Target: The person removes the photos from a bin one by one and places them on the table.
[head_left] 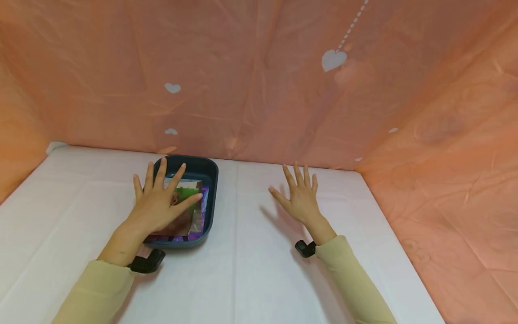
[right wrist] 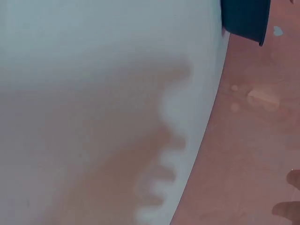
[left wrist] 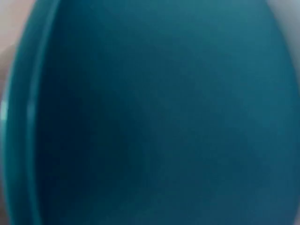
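Observation:
My left hand is spread flat above a dark blue-green tray, its fingers straight and apart. Inside the tray lie a picture card or packet with green and brown areas and a purple shiny packet beneath it, both partly hidden by the hand. The tray's wall fills the left wrist view closely. To the right, my right hand hovers over the white table with fingers spread, holding nothing; its shadow falls on the cloth. A corner of the tray shows at the top of the right wrist view.
A white cloth covers the table. Behind it and at both sides hangs an orange-pink sheet with white hearts, meeting the table's back edge just beyond the tray. Each wrist wears a black camera band.

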`<state>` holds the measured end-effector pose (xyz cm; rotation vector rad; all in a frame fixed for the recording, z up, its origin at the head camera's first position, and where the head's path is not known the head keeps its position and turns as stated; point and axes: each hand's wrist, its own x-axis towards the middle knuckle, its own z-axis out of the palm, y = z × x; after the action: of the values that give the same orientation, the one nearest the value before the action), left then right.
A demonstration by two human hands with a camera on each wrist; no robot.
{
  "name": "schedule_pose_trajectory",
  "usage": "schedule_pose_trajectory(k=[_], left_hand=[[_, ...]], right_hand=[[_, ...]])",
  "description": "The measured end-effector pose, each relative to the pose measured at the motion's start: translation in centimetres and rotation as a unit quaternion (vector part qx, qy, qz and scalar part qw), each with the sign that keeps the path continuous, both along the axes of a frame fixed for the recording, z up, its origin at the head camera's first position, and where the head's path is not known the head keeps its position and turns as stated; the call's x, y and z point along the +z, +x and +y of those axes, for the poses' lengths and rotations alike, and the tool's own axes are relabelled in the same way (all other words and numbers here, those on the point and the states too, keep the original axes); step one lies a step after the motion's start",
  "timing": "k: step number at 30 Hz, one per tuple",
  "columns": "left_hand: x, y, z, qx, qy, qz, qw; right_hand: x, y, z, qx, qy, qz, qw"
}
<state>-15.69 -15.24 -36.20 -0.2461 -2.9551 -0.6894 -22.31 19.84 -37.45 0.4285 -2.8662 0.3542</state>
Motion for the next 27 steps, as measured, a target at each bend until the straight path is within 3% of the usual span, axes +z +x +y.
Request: schedule_pose_trajectory(k=[6, 12, 21, 27], left_hand=[[-0.3, 0.0, -0.9, 0.005, 0.026, 0.037, 0.9990], [-1.0, 0.3, -2.2, 0.003, 0.090, 0.067, 0.9936], [-2.6, 0.4, -4.2, 0.005, 0.178, 0.071, 0.9815], [-3.2, 0.4, -5.1, 0.023, 0.197, 0.054, 0.9787]], right_hand=[[0.0, -0.1, -0.6, 0.035, -0.058, 0.040, 0.997], [0.0, -0.1, -1.5, 0.065, -0.110, 0.072, 0.989], [-0.3, -0.4, -2.9, 0.064, -0.158, 0.056, 0.984], [-0.6, -0.5, -3.8, 0.065, -0.172, 0.036, 0.982]])
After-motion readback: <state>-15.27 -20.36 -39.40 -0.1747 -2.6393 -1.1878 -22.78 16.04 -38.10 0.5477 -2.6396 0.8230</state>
